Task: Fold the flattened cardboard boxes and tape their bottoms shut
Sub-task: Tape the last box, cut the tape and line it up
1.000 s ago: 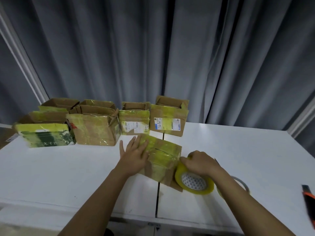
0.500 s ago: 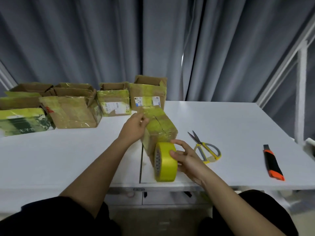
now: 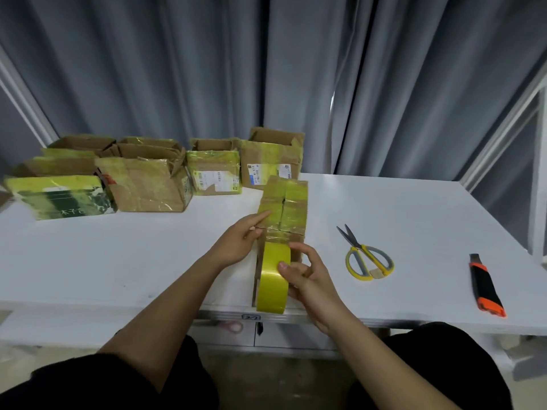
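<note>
green box [image 3: 63,199]: "木子" | table-edge tag [image 3: 251,317]: "27" | shipping labels: unreadable

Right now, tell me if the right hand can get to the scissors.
Probably yes: the scissors lie on bare table just right of the right hand, nothing between. But that hand holds the tape roll.

Bare forearms, dark clothing below

Both forearms are uncovered, with no sleeves, watch or rings visible; black fabric covers the lap [image 3: 444,365] at the frame's bottom.
</note>
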{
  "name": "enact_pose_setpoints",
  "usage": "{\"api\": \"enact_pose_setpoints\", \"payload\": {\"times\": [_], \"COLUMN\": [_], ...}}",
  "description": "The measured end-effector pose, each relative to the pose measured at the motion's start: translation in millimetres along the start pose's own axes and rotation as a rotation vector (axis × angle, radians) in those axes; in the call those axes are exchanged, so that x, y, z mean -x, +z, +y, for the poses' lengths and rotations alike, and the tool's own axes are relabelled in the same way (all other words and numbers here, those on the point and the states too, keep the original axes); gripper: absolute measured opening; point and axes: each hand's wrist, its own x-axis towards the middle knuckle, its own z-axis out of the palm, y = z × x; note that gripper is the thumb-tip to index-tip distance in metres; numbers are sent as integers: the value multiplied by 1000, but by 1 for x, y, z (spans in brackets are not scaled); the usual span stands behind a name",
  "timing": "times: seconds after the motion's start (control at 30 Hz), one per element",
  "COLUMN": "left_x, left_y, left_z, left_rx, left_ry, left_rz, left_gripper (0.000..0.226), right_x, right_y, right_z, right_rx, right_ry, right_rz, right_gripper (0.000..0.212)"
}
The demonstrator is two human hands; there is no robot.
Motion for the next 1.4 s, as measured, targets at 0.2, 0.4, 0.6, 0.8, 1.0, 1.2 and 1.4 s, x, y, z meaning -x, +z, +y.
{"api": "enact_pose_setpoints", "payload": {"times": [0.2, 0.4, 0.6, 0.8, 1.0, 1.2, 1.4], "left_x": [-15, 28, 50, 50, 39, 30, 31], "left_y": [6, 4, 18, 23, 19, 10, 3], "left_z": [21, 30, 26, 36, 31, 31, 23], "left_rx": [76, -142, 119, 273, 138, -163, -212], "left_ry": [-123, -367, -465, -464, -423, -489, -553], "left_rz": [-7, -3, -134, -109, 118, 47, 5], "left_gripper": [45, 63, 70, 56, 61, 62, 65], "right_x": [1, -3, -11, -81, -119, -128, -130], "right_y": [-7, 2, -9, -24, -41, -29, -25], "right_z": [3, 5, -11, -41, -25, -28, -28], "right_rx": [-36, -197, 745, 1393, 1583, 1460, 1395], "right_ry": [40, 21, -376, -682, -382, -340, -334], "right_rz": [51, -5, 188, 2, 28, 80, 74], "right_gripper": [34, 39, 21, 52, 47, 45, 44]}}
